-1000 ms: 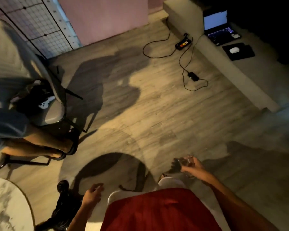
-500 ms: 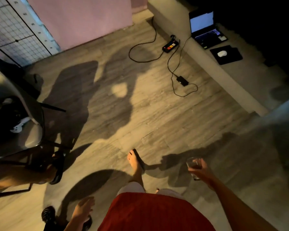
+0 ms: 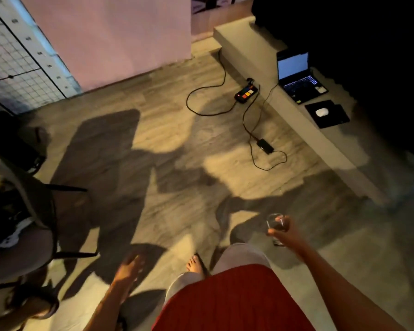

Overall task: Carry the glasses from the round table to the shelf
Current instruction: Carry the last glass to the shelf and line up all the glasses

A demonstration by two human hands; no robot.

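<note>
A small clear drinking glass [image 3: 275, 224] is held upright in my right hand [image 3: 287, 235], low at the right of the view above the wooden floor. My left hand [image 3: 128, 268] swings loose at the lower left with its fingers apart and nothing in it. Neither the round table nor the shelf is in view. My bare foot in a sandal [image 3: 196, 263] shows below, between the two hands.
A chair [image 3: 34, 211] with dark things on its seat stands at the left. Cables, a power strip [image 3: 246, 93] and a charger brick [image 3: 265, 145] lie on the floor ahead. A raised ledge [image 3: 296, 115] at the right carries an open laptop [image 3: 296, 77] and a mouse.
The view has moved forward across the floor; the round table's edge and the seated person's legs have left the frame. My right hand still carries the glass, now farther right.
</note>
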